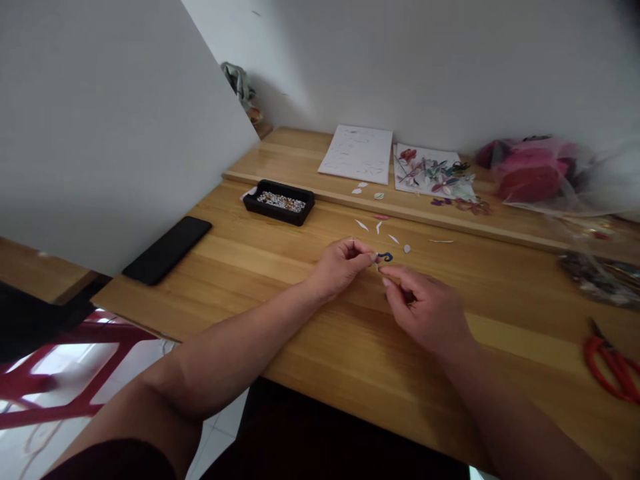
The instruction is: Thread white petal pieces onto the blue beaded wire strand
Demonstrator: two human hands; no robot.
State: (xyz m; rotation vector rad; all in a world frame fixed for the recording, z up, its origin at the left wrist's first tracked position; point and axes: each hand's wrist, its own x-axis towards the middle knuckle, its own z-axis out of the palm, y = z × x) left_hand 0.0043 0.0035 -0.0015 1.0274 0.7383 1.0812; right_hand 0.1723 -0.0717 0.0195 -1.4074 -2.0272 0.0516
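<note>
My left hand is closed in a pinch on a small dark blue curled piece, whose hooked end sticks out to the right past the fingertips. Close beside it, my right hand is also pinched shut, its fingertips almost touching the left ones. What the right fingers grip is too small to make out. Just beyond the hands lie several small white cut pieces, a round pale piece and a thin reddish piece.
A black tray of beads and a black phone lie to the left. White sheets and colourful flower pieces rest on the raised back ledge. Red-handled scissors and a pink bundle in clear plastic are at right.
</note>
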